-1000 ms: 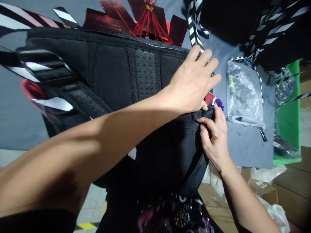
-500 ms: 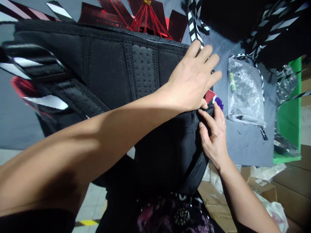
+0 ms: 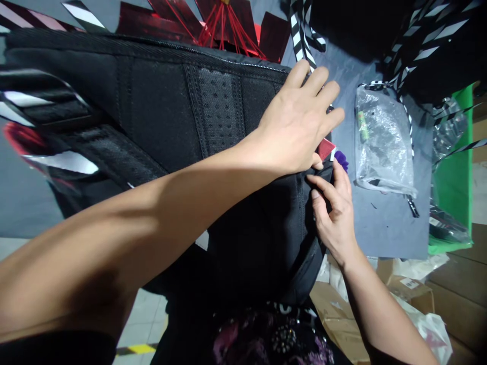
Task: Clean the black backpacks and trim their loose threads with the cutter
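A black backpack (image 3: 160, 101) lies before me with its padded, strapped side up. My left hand (image 3: 299, 124) reaches across it, fingers bent over the right-hand end and thumb on the fabric. Below it, my right hand (image 3: 337, 210) holds the same end, thumb and forefinger at a seam, other fingers round the outer side. Between the hands a red piece with a white edge (image 3: 326, 150) pokes out, next to a purple fluffy thing (image 3: 341, 160). A shoulder strap (image 3: 110, 152) runs under my left forearm. The fingertips beyond the bag's edge are hidden.
A clear zip pouch (image 3: 384, 142) lies on the grey table (image 3: 391, 228) to the right. Beyond it stands a green bin (image 3: 454, 192) with plastic-wrapped items. Red cards with cords (image 3: 228, 30) and black-and-white striped ribbons (image 3: 300, 38) are behind the backpack. Cardboard boxes (image 3: 342, 324) sit below right.
The backpack and my left hand have shifted slightly left in view. My right forefinger has eased a little left and down along the seam. Both hands stay at the same end.
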`<state>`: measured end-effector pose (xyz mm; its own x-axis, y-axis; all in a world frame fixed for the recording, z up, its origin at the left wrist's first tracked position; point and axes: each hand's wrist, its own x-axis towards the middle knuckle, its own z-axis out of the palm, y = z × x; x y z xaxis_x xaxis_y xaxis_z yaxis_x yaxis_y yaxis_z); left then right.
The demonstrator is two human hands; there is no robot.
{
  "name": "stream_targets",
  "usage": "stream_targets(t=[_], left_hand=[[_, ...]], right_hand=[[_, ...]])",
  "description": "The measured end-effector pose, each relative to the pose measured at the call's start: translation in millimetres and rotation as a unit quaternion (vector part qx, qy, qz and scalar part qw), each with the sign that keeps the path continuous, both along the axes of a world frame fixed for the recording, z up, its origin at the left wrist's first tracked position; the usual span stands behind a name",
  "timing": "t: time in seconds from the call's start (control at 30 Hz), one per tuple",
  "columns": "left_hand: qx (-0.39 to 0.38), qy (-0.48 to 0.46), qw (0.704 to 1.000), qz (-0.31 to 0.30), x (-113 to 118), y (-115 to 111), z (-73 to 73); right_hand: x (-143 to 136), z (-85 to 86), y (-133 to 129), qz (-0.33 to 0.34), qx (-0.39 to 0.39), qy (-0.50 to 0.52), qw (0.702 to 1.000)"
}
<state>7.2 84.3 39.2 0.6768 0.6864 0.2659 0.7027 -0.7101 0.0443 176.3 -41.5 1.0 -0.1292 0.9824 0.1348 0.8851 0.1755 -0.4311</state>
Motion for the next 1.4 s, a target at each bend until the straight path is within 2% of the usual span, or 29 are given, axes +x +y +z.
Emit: stream_targets(t=[0.2, 0.6, 0.77, 1.03, 1.4], left_hand=[[0.024, -0.016, 1.000, 0.010, 1, -4, -0.6], [0.014, 0.007, 1.000, 0.015, 1, -2, 1.0], [0.016, -0.010, 1.000, 0.012, 1, -2, 0.5], [-0.022, -0.016, 1.000, 0.009, 2, 1, 0.8], [-0.011, -0.014, 1.000, 0.009, 2, 0, 0.9]], right_hand=[[1, 0.7, -1, -0.003, 0.005, 0.012, 1.000], [-3, 2.1, -11, 0.008, -0.008, -0.015, 1.000], [-3, 1.7, -13, 0.011, -0.008, -0.019, 1.000], [-3, 1.4, -14, 0.009, -0.015, -0.035, 0.999], [-4, 2.5, -14, 0.009, -0.018, -0.023, 1.000]])
